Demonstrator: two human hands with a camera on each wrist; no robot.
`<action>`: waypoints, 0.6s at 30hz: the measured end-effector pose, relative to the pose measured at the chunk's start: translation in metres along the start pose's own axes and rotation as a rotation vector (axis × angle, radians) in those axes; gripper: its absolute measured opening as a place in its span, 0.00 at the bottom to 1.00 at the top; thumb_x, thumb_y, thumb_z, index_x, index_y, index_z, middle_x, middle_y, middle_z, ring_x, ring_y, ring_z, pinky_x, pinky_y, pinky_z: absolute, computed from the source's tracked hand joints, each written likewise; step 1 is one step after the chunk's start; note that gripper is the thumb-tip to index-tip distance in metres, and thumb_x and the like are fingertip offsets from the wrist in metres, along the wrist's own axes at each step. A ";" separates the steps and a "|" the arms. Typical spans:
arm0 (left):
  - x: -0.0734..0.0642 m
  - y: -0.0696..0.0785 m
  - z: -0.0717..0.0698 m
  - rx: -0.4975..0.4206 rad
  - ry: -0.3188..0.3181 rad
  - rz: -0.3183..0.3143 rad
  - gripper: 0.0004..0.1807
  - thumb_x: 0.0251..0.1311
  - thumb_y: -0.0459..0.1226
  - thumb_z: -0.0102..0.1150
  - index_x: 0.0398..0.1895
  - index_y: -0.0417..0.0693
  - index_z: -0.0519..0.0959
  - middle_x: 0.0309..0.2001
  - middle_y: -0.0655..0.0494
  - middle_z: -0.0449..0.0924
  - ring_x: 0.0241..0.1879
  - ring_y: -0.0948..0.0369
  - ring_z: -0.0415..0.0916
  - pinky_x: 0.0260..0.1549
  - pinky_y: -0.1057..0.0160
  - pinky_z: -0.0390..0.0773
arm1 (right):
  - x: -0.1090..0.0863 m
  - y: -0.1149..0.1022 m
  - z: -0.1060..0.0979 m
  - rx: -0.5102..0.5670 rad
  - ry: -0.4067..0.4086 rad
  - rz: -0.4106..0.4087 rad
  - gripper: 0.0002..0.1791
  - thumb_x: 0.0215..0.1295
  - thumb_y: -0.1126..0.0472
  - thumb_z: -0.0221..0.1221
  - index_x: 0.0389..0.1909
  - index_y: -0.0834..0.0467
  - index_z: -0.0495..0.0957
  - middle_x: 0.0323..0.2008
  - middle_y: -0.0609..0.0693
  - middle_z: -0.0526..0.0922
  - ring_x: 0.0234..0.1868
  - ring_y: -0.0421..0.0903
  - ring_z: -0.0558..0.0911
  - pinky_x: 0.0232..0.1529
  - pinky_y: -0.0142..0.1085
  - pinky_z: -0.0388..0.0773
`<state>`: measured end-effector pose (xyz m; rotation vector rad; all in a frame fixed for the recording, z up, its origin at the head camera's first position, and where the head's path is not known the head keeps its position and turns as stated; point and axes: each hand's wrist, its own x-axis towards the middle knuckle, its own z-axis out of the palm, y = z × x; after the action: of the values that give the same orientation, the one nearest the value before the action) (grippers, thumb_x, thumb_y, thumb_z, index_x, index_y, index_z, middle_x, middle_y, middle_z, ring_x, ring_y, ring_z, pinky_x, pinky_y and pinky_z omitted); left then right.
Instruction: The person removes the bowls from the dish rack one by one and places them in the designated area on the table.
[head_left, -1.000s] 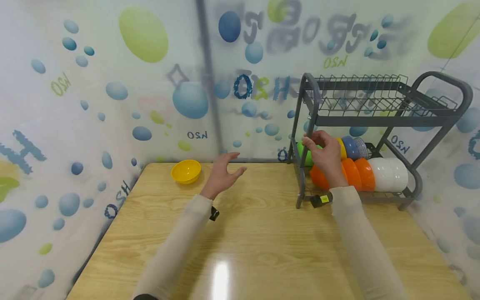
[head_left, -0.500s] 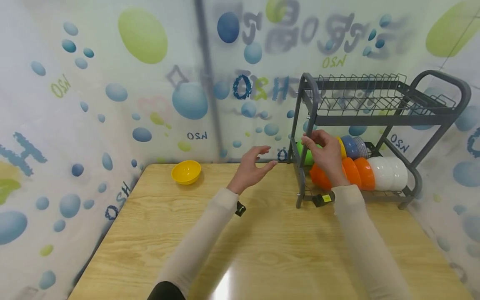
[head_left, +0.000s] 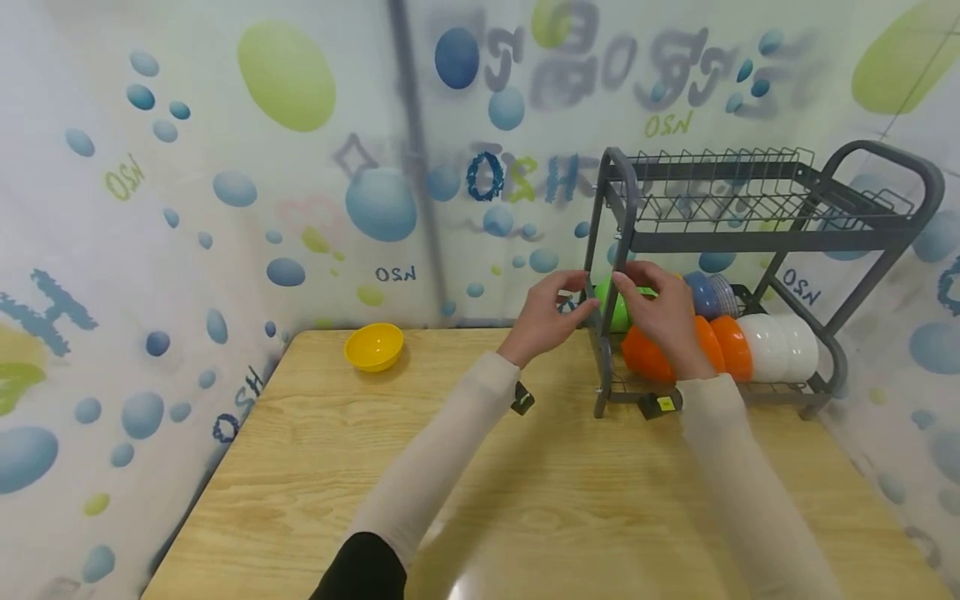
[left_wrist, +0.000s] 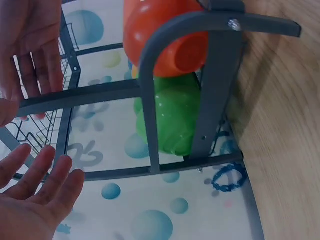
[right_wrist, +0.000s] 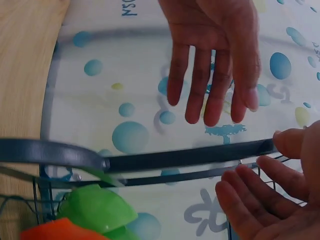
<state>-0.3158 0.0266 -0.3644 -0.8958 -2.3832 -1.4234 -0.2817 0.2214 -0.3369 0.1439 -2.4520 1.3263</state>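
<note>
In the head view my left hand (head_left: 546, 318) is beside the left end of a grey two-tier dish rack (head_left: 750, 242), thumb and fingers apart with nothing between them. Close to the rack's front left post is my right hand (head_left: 663, 312), its thumb by the post; whether it touches cannot be told. Its fingers (left_wrist: 47, 70) look straight in the left wrist view. A green bowl (left_wrist: 172, 117) and an orange bowl (left_wrist: 165, 35) sit inside the rack's lower tier. Away to the left, a yellow bowl (head_left: 374, 347) stands upright on the wooden table.
White bowls (head_left: 783, 348) fill the right of the lower tier, with blue bowls (head_left: 703, 295) behind. An upper wire basket (head_left: 720, 204) hangs over them. Patterned sheeting (head_left: 300, 192) bounds the wooden table (head_left: 300, 467) at the back and sides.
My left hand has moved right, from near the yellow bowl to the left end of the rack. The right hand has shifted slightly right, still by the post. The bowls have not moved.
</note>
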 end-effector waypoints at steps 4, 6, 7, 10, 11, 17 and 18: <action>0.010 0.009 0.004 -0.028 -0.004 0.005 0.26 0.71 0.43 0.62 0.69 0.47 0.73 0.62 0.49 0.80 0.62 0.54 0.78 0.61 0.58 0.79 | -0.008 0.002 -0.009 -0.023 0.007 -0.037 0.29 0.77 0.44 0.54 0.70 0.57 0.74 0.67 0.58 0.78 0.65 0.58 0.77 0.68 0.57 0.73; 0.015 0.014 0.006 -0.037 -0.008 0.002 0.26 0.72 0.44 0.62 0.70 0.48 0.72 0.62 0.50 0.80 0.62 0.56 0.77 0.62 0.58 0.79 | -0.013 0.004 -0.014 -0.045 0.003 -0.052 0.28 0.77 0.46 0.55 0.70 0.58 0.73 0.69 0.58 0.76 0.65 0.59 0.77 0.69 0.58 0.73; 0.017 0.017 0.007 -0.037 -0.010 -0.001 0.26 0.72 0.44 0.61 0.70 0.48 0.72 0.62 0.50 0.80 0.62 0.56 0.77 0.61 0.60 0.79 | -0.015 0.006 -0.017 -0.059 -0.002 -0.060 0.28 0.77 0.47 0.55 0.71 0.58 0.72 0.70 0.58 0.75 0.66 0.60 0.76 0.69 0.58 0.72; 0.024 0.023 0.008 -0.052 -0.006 0.002 0.26 0.73 0.44 0.60 0.70 0.47 0.72 0.62 0.50 0.80 0.61 0.56 0.78 0.61 0.62 0.79 | -0.020 0.012 -0.023 -0.115 -0.012 -0.091 0.29 0.76 0.51 0.57 0.71 0.61 0.70 0.70 0.62 0.74 0.66 0.64 0.76 0.68 0.61 0.71; 0.026 0.026 0.009 -0.060 -0.001 0.007 0.25 0.73 0.43 0.60 0.70 0.47 0.72 0.61 0.49 0.80 0.61 0.55 0.78 0.60 0.61 0.80 | -0.022 0.014 -0.025 -0.138 -0.015 -0.098 0.29 0.76 0.52 0.58 0.71 0.62 0.70 0.69 0.63 0.74 0.65 0.65 0.75 0.68 0.62 0.71; 0.037 0.035 0.017 -0.086 0.045 0.040 0.22 0.72 0.39 0.62 0.66 0.43 0.75 0.54 0.47 0.83 0.55 0.57 0.81 0.54 0.71 0.81 | -0.034 0.027 -0.032 -0.223 -0.051 -0.059 0.32 0.75 0.55 0.59 0.73 0.66 0.65 0.68 0.71 0.71 0.64 0.70 0.74 0.65 0.65 0.71; 0.038 0.036 0.019 -0.090 0.049 0.042 0.21 0.72 0.38 0.61 0.65 0.43 0.76 0.53 0.47 0.84 0.54 0.58 0.82 0.53 0.74 0.80 | -0.036 0.029 -0.033 -0.231 -0.052 -0.043 0.32 0.75 0.55 0.58 0.73 0.66 0.65 0.68 0.71 0.71 0.64 0.70 0.74 0.65 0.65 0.71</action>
<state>-0.3220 0.0707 -0.3297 -0.9156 -2.2674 -1.5291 -0.2467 0.2622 -0.3554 0.1744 -2.6078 1.0247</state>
